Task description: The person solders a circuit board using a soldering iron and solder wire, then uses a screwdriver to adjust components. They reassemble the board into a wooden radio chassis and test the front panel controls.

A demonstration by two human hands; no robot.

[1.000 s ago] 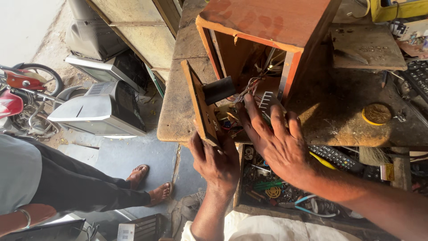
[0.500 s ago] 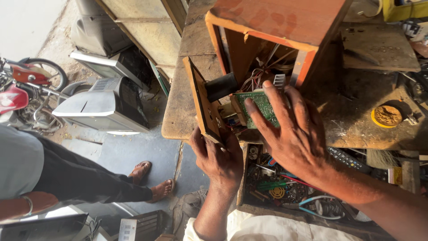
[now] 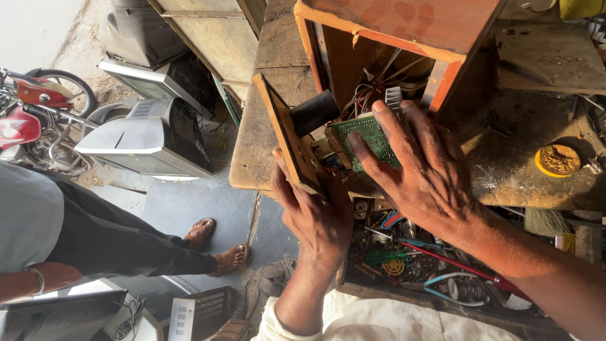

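Observation:
My left hand (image 3: pixel 315 211) grips the lower edge of a wooden panel (image 3: pixel 287 142) that stands open at the front of an orange wooden box (image 3: pixel 435 25). A black cylindrical part (image 3: pixel 314 112) is fixed to the panel's inner face. My right hand (image 3: pixel 420 167) lies with spread fingers over a green circuit board (image 3: pixel 366 136), holding it at the box's opening. Tangled wires (image 3: pixel 372 88) run from the board into the box. The box rests on a worn wooden workbench (image 3: pixel 265 126).
An open drawer (image 3: pixel 410 259) below the bench holds several tools, pliers and wires. A round yellow tin (image 3: pixel 558 161) sits on the bench at right. Old television sets (image 3: pixel 148 136) stand on the floor at left. Another person (image 3: pixel 95 233) in sandals stands at left, near a red motorbike (image 3: pixel 25 117).
My right hand has moved up from the bench edge onto the green circuit board and pushed it toward the box opening. My left hand stays on the panel.

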